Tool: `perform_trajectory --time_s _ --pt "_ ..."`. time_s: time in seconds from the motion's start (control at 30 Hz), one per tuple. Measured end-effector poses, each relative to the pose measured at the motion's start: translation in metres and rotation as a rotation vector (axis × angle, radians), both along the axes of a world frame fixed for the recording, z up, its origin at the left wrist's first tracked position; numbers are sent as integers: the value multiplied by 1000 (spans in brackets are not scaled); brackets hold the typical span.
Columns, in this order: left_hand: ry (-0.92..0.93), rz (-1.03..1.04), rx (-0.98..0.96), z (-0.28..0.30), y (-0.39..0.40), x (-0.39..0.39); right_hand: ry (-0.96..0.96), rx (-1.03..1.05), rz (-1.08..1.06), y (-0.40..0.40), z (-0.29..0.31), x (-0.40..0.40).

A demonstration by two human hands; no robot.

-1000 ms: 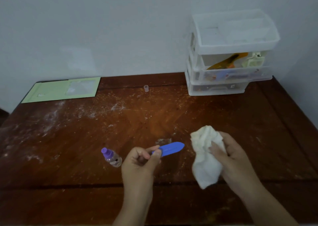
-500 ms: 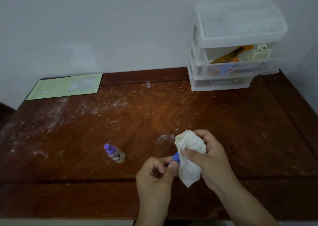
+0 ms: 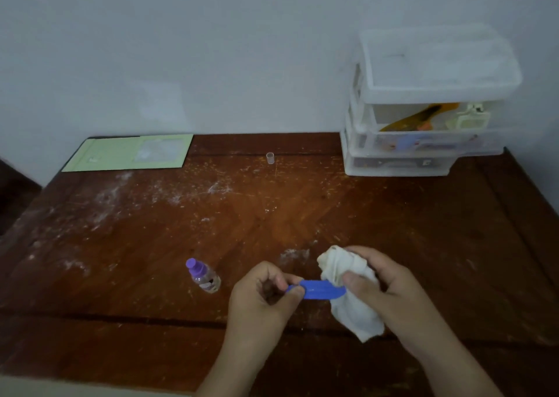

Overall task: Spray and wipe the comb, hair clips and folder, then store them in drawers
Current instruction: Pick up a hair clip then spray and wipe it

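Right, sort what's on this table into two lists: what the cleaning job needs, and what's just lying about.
Job:
blue hair clip, pinched by the left hand
white cloth, gripped by the right hand
spray bottle
green folder
drawers

Lying about:
small clear cap
white dust on the table

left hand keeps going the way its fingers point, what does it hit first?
Likely the white cloth held in the right hand. The left hand pinches the blue hair clip, whose far end already sits in that cloth.
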State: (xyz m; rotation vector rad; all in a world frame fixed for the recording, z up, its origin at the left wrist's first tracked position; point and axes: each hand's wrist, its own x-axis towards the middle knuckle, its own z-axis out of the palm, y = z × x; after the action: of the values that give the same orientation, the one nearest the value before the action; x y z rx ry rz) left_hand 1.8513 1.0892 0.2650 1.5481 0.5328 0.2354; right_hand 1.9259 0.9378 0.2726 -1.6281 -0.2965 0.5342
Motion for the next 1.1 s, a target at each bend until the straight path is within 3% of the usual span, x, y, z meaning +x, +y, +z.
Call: perform_trajectory --time_s 0.17,0.37,0.6,0.77,0.93,1.1 --pt "-35 -2 17 6 -2 6 5 -27 40 0 -5 -6" --pt "-46 108 -209 1 -24 9 18 156 -271 12 -14 -17" --pt "-25 130 -143 -8 -33 9 -131 138 -263 22 -18 -30" --pt "82 5 -3 1 -23 1 -87 221 -229 10 -11 -17" --pt "63 -148 297 4 -17 -14 -214 77 19 10 3 -8" --pt "60 -289 539 10 -7 -22 -68 -27 289 13 4 -1"
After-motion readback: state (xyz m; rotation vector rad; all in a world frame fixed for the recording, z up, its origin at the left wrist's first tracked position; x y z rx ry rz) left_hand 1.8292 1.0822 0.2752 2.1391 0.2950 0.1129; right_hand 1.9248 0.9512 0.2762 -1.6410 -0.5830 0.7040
